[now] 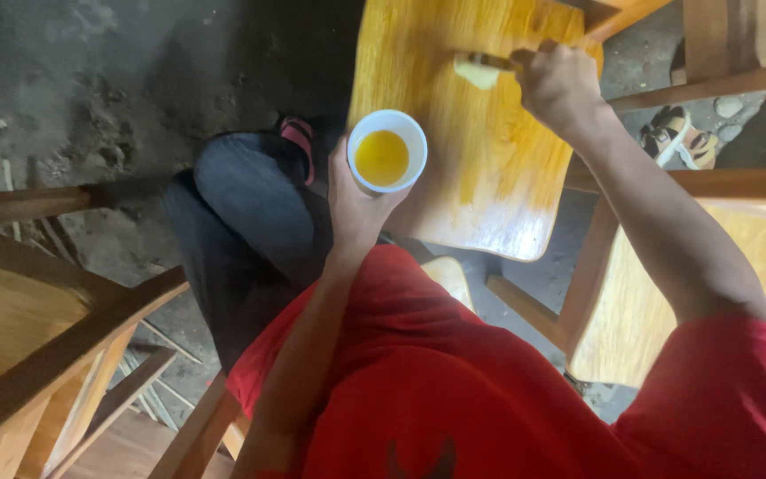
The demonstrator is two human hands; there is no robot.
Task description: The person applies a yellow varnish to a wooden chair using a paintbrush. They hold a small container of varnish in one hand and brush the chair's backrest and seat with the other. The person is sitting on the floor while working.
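Red short-sleeved shirt (454, 372), dark trousers (232, 231), bare forearms

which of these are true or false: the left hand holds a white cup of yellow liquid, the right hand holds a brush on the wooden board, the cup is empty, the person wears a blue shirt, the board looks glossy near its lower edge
1. The left hand holds a round white cup of yellow liquid. True.
2. The right hand holds a small pale-bristled brush against the orange-brown wooden board. True.
3. The cup is empty. False: yellow liquid fills its inside.
4. The person wears a blue shirt. False: the red shirt covers chest and shoulders.
5. The board looks glossy near its lower edge. True: a pale sheen shows there.
6. The cup stands on the board. False: it is held up in the left hand's grip, in front of the board's left edge.
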